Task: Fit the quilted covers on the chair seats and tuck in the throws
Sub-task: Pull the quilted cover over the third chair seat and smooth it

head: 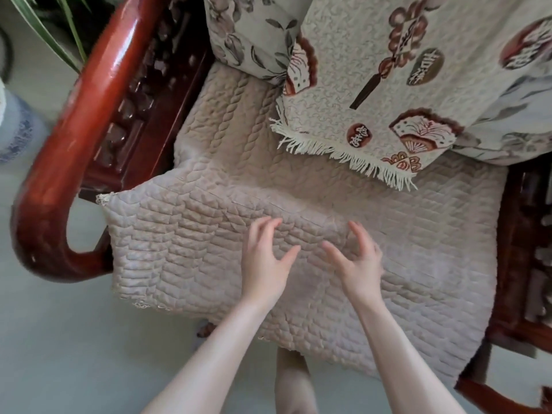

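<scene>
A beige quilted cover (pixel 185 252) lies over the seat of a red wooden chair (pixel 56 162) and hangs down over its front edge. My left hand (pixel 264 259) and my right hand (pixel 357 264) hover side by side over the cover's front middle, fingers spread and loosely bent, holding nothing. A cream throw (pixel 388 85) with red fan motifs and a fringed hem drapes from the chair back onto the rear of the seat. A floral cushion (pixel 251 40) leans at the back left.
The chair's curved left armrest (pixel 98 94) and the carved right side (pixel 525 249) flank the seat. A blue and white pot (pixel 15 127) and plant leaves (pixel 50 31) stand at the far left. Pale floor (pixel 74 354) lies in front.
</scene>
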`<state>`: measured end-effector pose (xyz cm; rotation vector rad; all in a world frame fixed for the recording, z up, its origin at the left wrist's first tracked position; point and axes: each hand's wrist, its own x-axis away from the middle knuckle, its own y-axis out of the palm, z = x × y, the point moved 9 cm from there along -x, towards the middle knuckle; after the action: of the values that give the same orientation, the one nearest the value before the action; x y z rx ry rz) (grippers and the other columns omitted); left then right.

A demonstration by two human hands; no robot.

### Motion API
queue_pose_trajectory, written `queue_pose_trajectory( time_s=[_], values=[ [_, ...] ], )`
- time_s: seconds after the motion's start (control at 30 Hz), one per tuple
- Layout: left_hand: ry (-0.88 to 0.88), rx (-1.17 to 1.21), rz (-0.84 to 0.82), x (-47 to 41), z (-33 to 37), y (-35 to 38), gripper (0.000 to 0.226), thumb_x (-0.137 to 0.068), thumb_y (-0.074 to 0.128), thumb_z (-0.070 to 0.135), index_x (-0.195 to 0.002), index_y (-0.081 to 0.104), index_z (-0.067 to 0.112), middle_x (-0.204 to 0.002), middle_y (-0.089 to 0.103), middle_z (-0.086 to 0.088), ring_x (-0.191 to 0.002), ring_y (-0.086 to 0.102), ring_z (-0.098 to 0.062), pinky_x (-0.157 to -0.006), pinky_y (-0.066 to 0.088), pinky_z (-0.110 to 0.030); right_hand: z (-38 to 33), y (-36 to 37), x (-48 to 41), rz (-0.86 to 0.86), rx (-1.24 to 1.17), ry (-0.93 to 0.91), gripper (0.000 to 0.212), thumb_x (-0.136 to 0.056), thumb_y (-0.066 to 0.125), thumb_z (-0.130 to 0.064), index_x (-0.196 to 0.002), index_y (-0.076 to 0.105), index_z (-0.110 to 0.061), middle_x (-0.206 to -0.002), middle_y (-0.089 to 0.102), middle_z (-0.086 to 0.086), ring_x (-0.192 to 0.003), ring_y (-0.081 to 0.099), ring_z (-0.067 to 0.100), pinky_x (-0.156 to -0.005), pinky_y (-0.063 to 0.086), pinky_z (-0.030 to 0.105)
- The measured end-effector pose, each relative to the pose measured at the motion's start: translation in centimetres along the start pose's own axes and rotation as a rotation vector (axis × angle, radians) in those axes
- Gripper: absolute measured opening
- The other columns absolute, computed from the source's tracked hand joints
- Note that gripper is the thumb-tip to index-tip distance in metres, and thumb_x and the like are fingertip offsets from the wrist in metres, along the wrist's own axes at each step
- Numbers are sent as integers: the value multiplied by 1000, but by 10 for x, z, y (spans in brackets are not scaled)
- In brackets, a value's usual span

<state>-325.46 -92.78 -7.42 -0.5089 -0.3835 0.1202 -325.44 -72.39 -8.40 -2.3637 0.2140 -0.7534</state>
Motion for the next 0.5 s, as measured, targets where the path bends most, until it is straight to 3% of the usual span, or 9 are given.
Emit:
queue_pose_trajectory(
  time_s=[0.1,0.2,0.27,0.33,0.43,0.5],
  values=[
    [102,-216,15,-29,16,26,56,-81,76,26,-132,56,16,-147,41,-2,-136,28,-20,-109,23,-40,2,-12,-36,-45,95,-15,68,-81,75,-41,-141,45,-31,-150,39,-6,-141,21,13,-115,8,43],
    [228,-435,3,-53,20,53,63,-75,80,34,-131,58,17,-147,46,-2,-141,27,-22,-112,9,-41,16,-11,-66,-128,131,0,67,-81,74,-42,-140,46,-31,-140,48,-8,-138,24,13,-112,7,36],
    [260,-564,-23,-61,16,62,62,-72,80,40,-127,62,16,-136,57,-4,-137,37,-26,-110,4,-42,19,-9,-74,-135,174,-34,62,-79,74,-45,-135,52,-30,-128,54,-10,-130,32,14,-108,12,34],
    [259,-621,-5,-70,12,73,52,-71,77,43,-116,68,18,-117,66,-5,-125,47,-24,-106,9,-45,29,-8,-87,-129,212,-49,49,-78,74,-46,-122,62,-29,-116,58,-9,-121,40,16,-104,18,36],
    [240,-616,65,-77,6,73,30,-71,64,47,-90,74,26,-92,65,-1,-103,42,-18,-101,15,-44,35,-7,-95,-77,209,-78,23,-81,73,-40,-97,73,-24,-96,58,-8,-109,48,20,-92,22,34],
    [222,-601,98,-81,5,71,28,-76,55,50,-81,73,29,-86,62,2,-98,41,-16,-98,16,-41,33,-7,-100,-36,195,-78,16,-82,73,-35,-90,74,-21,-90,59,-8,-104,50,21,-85,19,31]
  ],
)
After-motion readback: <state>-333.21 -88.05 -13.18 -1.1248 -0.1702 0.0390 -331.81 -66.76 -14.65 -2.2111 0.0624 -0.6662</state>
